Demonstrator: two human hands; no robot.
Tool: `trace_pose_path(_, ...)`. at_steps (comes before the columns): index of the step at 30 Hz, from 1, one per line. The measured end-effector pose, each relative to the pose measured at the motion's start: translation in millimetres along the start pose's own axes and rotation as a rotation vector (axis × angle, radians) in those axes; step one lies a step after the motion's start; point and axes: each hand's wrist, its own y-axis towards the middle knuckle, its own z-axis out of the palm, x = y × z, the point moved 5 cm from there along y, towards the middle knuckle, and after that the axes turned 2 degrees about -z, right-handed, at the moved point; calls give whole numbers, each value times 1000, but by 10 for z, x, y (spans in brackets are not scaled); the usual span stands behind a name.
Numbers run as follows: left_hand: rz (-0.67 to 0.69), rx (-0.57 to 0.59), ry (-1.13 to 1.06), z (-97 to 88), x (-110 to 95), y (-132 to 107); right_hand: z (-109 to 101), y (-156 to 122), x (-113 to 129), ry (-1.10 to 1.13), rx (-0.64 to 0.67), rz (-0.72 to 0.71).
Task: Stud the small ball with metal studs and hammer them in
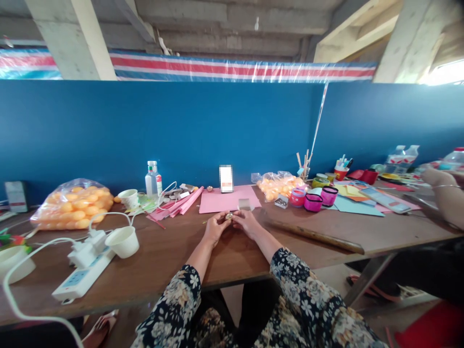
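Note:
My left hand (216,227) and my right hand (246,223) meet over the brown table, fingertips pinched around a small shiny metallic piece (228,216). It is too small to name its kind. Just beyond them lies a sheet of pink paper (212,202). A phone-like upright thing (226,180) with a blurred-out front stands on that paper. Near the paper's right edge is a small greyish, see-through-looking piece (245,204). A small round shiny thing (210,188) sits at the paper's far left.
A wooden stick (315,236) lies to the right. Bags of orange balls (78,205) stand on both sides. A power strip (84,275), cables and white cups (122,241) occupy the left. Pink tape rolls (312,202) and coloured paper are right, beyond them another person's hand (444,181).

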Motion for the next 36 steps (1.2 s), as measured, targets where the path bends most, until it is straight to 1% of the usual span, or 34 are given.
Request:
trace_pose_path(2, -19, 0, -15, 7, -3, -4, -7, 0, -9, 38, 19, 12)
trace_pose_path(5, -47, 11, -40, 23, -1, -5, -22, 2, -19, 61, 7, 13)
trace_pose_path(9, -79, 8, -76, 21, 27, 5, -4, -10, -5, 35, -5, -11)
trace_pose_path(13, -100, -26, -95, 0, 52, 12, 44, -48, 38, -23, -7, -25)
trace_pose_path(18, -121, -50, -135, 1, 38, 1, 81, -75, 81, -44, 14, -49)
trace_pose_path(22, -158, -50, -176, 17, 22, -15, 65, -71, 71, -35, -3, -55)
trace_pose_path(27, -151, -48, -151, 28, -9, -25, 73, -61, 68, 22, 6, -54)
trace_pose_path(29, -164, -84, -164, 10, 1, -19, 23, -41, 132, 91, -51, -71)
trace_pose_path(32, -187, -122, -199, -11, 24, -6, -147, -1, 344, 199, -164, -134)
trace_pose_path(34, -190, -117, -246, -10, 26, -1, -309, 29, 523, 212, -218, -169)
trace_pose_path(36, -195, -112, -303, -6, 18, -3, -490, 60, 690, 148, -268, -202)
